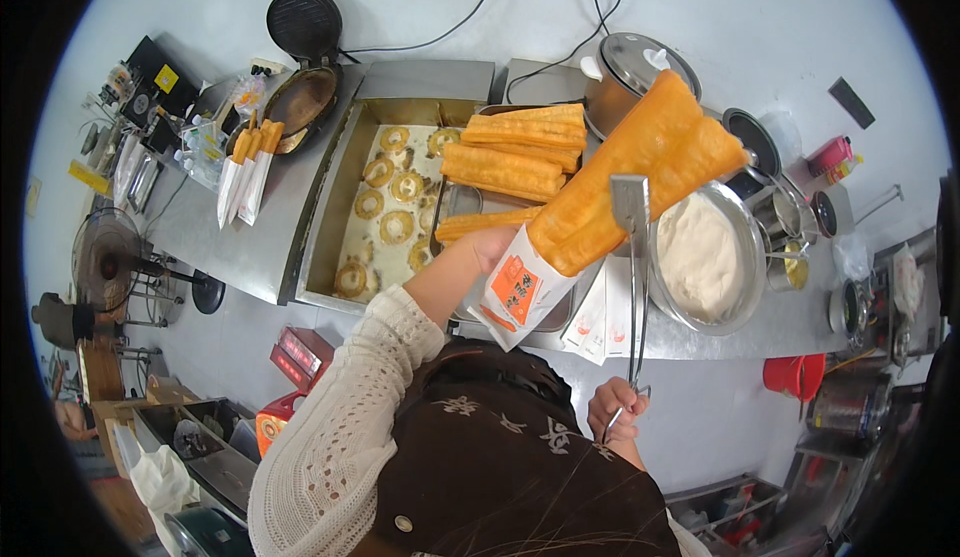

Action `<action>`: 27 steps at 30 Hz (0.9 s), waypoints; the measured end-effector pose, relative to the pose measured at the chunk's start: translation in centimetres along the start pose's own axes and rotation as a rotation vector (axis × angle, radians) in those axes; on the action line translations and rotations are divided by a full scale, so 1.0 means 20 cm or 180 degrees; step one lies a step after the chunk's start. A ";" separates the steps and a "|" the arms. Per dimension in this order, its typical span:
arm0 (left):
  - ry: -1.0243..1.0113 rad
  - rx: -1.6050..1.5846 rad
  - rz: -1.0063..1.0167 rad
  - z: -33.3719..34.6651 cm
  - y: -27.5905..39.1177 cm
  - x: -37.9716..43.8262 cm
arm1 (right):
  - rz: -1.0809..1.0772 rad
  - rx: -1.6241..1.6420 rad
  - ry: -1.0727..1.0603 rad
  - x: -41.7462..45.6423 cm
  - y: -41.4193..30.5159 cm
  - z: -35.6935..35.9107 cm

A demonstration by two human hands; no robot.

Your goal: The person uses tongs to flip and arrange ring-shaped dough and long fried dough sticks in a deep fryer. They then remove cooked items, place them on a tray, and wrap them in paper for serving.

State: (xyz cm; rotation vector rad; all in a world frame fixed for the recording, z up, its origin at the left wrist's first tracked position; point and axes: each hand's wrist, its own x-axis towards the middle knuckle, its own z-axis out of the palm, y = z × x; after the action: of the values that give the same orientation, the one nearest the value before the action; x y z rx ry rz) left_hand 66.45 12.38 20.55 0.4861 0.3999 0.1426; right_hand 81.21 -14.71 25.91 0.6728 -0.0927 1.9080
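Observation:
My left hand grips a white printed paper bag from its left side. A large golden fried dough stick, split into two lobes at the top, stands out of the bag, tilted up to the right. My right hand is closed around the handle end of long metal tongs. Their flat blade lies across the front of the dough stick; whether the far jaw is behind it is hidden. Beyond the bag, several more fried dough sticks are piled on a metal tray.
On the left, a deep fryer holds frying dough rings. Bagged dough sticks lie near an opened round griddle. To the right are a metal bowl of dough, a lidded cooker and flat paper bags.

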 end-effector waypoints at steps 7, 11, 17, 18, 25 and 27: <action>-0.0881 0.0440 -0.0016 0.20 0.19 -0.02 | 0.0231 0.0187 0.0783 -0.16 -0.03 0.04; -0.0948 0.0995 0.0323 0.21 0.21 0.00 | 0.0447 -0.0167 0.1095 -0.30 -0.16 0.15; -0.0641 0.0953 0.0399 0.29 0.16 -0.09 | 0.0453 -0.0576 0.0813 -0.23 -0.20 0.34; -0.0561 0.0936 0.0418 0.29 0.14 -0.10 | 0.0344 -0.0533 0.0926 -0.22 -0.19 0.36; -0.0176 0.0951 0.0771 0.30 0.14 -0.32 | 0.0490 -0.0039 0.1071 -0.25 -0.17 0.31; -0.0347 0.0993 0.0643 0.18 0.17 -0.36 | 0.0531 0.0318 0.1435 -0.27 -0.14 0.33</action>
State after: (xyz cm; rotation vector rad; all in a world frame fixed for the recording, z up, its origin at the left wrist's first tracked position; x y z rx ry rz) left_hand 61.24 12.15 27.59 0.8389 0.2660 0.2497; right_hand 87.90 -20.28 28.04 0.2926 0.2400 2.1925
